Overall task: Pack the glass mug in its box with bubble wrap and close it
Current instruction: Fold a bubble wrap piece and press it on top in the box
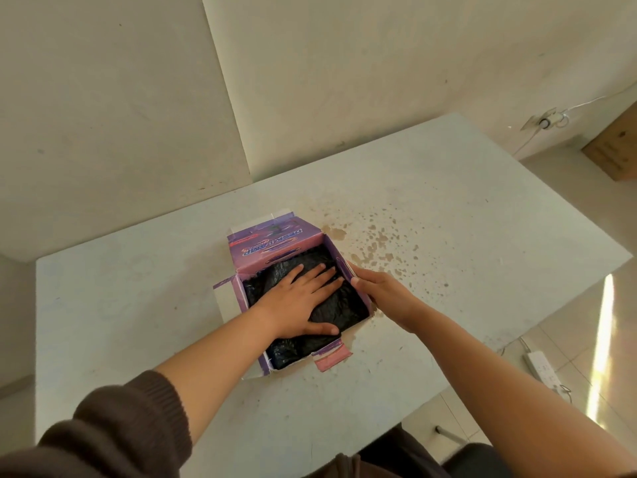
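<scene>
A brown knitted sleeve (pixel 113 429) is pushed up the left forearm, which reaches from seven o'clock toward the middle of the white desk (pixel 138 305). The left hand (pixel 303 301) lies flat, palm down, fingers straight and spread toward one o'clock, thumb out toward four o'clock, pressing on the dark bubble wrap (pixel 341 312) that fills the open purple box (pixel 286 243). The mug itself cannot be seen under the wrap.

The box sits near the centre of the desk, its long axis running from about seven o'clock to one o'clock. Its lid flap stands up at the far end, toward twelve o'clock, with blue lettering printed on it that appears upside down from here and is too blurred to read. A side flap hangs open at nine o'clock and a small pink tab (pixel 332 358) lies on the desk at the near right corner.

The bare right forearm comes in from five o'clock. The right hand (pixel 382 291) holds the box's right wall, thumb curled over the rim, its fingers hidden on the outside.

Brown stains (pixel 375 239) speckle the desk toward one o'clock of the box.
</scene>
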Demonstrator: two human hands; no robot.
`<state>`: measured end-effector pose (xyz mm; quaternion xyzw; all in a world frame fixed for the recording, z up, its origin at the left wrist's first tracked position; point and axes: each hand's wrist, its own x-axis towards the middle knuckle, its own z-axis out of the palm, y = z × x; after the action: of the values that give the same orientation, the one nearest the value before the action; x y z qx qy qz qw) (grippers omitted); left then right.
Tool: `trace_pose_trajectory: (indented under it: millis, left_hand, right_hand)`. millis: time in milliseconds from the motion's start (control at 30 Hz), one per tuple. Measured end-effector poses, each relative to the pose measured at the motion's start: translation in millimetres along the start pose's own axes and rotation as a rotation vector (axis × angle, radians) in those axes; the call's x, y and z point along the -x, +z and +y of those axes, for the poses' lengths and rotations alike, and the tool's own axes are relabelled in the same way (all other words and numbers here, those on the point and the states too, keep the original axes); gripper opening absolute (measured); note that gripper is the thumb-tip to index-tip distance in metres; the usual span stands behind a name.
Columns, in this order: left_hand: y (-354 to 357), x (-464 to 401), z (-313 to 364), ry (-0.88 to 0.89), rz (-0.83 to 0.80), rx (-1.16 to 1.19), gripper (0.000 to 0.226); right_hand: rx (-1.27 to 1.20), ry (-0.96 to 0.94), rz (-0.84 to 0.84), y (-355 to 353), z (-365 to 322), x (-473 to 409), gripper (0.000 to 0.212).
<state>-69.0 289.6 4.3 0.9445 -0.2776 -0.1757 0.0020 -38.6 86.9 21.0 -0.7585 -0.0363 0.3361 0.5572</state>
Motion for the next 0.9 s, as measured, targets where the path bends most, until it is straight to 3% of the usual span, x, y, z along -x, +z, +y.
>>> trace_pose_trajectory:
  millis: [233, 400, 467, 600, 900]
  left_hand:
    - [-1.5, -1.3, 2.8, -0.025, -0.056, 0.016, 0.094]
    - [-8.4, -4.3, 20.6, -0.225, 0.206, 0.562, 0.086]
    - [-8.8, -11.6, 28.3, -0.349, 0.304, 0.649, 0.091]
    - [-2.0, -20.0, 34.8, -0.433, 0.269, 0.517, 0.104]
    - [2.8, -23.5, 36.3, -0.457, 0.202, 0.375, 0.104]
  right_hand:
    - [0.129, -0.017, -0.001, 2.0, -6.0, 2.4, 0.037]
    - [0.06, -0.051, -0.018, 4.5, -3.0, 5.5, 0.038]
    - [0.105, -0.103, 0.027, 10.3, -3.6, 9.5, 0.041]
    - [0.23, -0.187, 0.094, 16.3, 2.0, 11.0, 0.043]
    - [0.108, -0.202, 0.052, 12.6, 9.6, 7.5, 0.04]
